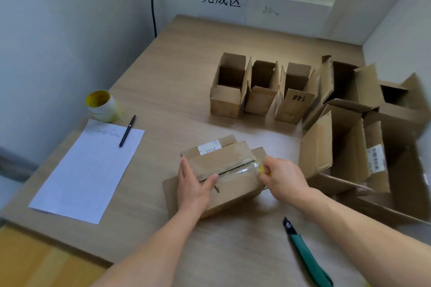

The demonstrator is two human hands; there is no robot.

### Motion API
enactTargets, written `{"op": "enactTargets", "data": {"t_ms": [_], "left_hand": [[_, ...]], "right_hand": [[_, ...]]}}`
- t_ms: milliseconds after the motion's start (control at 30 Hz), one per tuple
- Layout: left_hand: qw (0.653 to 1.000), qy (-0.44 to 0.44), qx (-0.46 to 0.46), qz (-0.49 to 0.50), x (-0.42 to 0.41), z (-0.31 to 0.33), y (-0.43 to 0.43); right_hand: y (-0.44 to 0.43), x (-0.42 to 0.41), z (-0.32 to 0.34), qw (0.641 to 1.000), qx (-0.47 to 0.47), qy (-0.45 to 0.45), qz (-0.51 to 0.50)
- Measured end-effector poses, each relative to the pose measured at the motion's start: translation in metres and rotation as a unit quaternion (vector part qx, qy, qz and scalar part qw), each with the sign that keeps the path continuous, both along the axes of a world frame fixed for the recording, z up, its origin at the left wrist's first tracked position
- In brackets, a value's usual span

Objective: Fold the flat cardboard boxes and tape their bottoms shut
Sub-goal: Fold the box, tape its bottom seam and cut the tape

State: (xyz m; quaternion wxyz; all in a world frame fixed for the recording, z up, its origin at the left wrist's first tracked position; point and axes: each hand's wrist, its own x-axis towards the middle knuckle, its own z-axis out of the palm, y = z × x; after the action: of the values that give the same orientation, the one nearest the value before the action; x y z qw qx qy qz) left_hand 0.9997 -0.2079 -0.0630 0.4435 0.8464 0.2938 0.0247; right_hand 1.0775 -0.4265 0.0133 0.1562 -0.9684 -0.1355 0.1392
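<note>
A small cardboard box (233,191) lies bottom-up on the table in front of me, its bottom flaps folded together. A strip of clear tape (245,170) runs along the right part of the seam. My left hand (194,184) lies on the box's left end with its thumb pressing on the seam. My right hand (283,176) is at the box's right end, fingers curled round something small and yellow at the tape's end; the item itself is mostly hidden.
A green utility knife (307,256) lies near the front right. A tape roll (102,105), a pen (127,130) and a paper sheet (88,170) sit at the left. Three upright folded boxes (261,88) stand behind, and larger open boxes (363,133) crowd the right.
</note>
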Motion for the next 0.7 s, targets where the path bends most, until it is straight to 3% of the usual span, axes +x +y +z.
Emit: {"op": "enactTargets", "data": {"t_ms": [100,200,300,367,500,700], "left_hand": [[0.999,0.024,0.02,-0.03,0.004,0.004,0.007],[0.986,0.063,0.103,-0.117,0.018,0.013,0.022],[0.931,0.133,0.283,-0.189,0.037,0.034,0.038],[0.904,0.151,0.351,-0.191,0.04,0.049,0.036],[0.899,0.1,0.348,-0.246,0.018,0.067,-0.027],[0.914,0.175,0.293,-0.22,0.006,0.048,-0.088]], "right_hand": [[0.0,0.0,0.005,1.0,-0.001,0.01,0.006],[-0.003,-0.002,0.009,1.0,-0.005,0.014,0.02],[-0.012,-0.004,0.013,1.0,-0.011,0.009,0.004],[-0.019,-0.006,0.015,1.0,-0.007,0.006,-0.008],[-0.028,-0.007,0.019,1.0,0.002,0.0,-0.031],[-0.026,-0.008,0.025,0.999,0.006,-0.02,-0.028]]}}
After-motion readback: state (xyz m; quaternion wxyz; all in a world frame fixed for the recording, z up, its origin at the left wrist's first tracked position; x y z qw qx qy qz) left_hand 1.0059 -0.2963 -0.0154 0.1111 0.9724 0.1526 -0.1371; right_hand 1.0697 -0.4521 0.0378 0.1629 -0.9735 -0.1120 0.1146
